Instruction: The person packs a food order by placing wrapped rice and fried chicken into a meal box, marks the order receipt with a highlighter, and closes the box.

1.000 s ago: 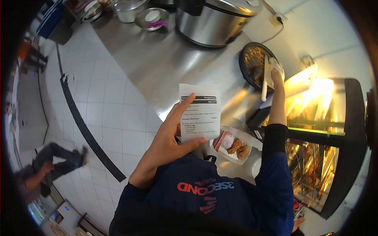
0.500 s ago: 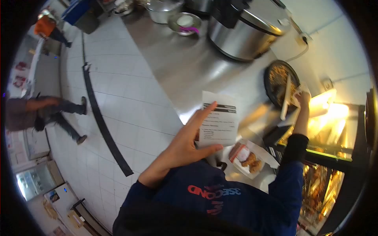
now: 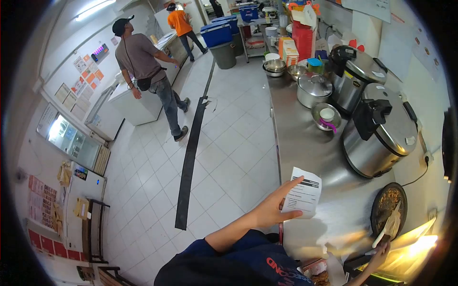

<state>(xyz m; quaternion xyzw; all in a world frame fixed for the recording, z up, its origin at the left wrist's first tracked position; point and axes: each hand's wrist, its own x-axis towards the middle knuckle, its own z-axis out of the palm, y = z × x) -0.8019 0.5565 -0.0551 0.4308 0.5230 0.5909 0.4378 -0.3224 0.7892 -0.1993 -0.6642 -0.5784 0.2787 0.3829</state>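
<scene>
My left hand [image 3: 274, 208] grips a printed paper receipt [image 3: 304, 195] between thumb and fingers, above the counter. Low on the right, my right hand [image 3: 379, 255] has its fingers closed at the lower end of a pale, crumpled plastic-like piece [image 3: 392, 223]; the exact grip is hard to make out. That piece overlaps a round black pan [image 3: 404, 209] with brown crumbly bits in it. A white utensil handle [image 3: 379, 238] sticks out over the pan's edge. Near my body, a paper food box [image 3: 337, 271] with fried chicken [image 3: 320, 278] is partly cut off by the frame.
Steel rice cookers [image 3: 377, 138], a lidded pot [image 3: 314, 90] and a metal bowl [image 3: 320, 112] with a pink-handled utensil stand along the steel counter [image 3: 296, 138]. A lit display case [image 3: 405, 260] glows at lower right. Two people are across the tiled floor, one walking [image 3: 143, 62].
My view has swung up and left, so the counter and hands appear lower and farther right. My left hand still holds the receipt. The nearer person has walked on along the floor.
</scene>
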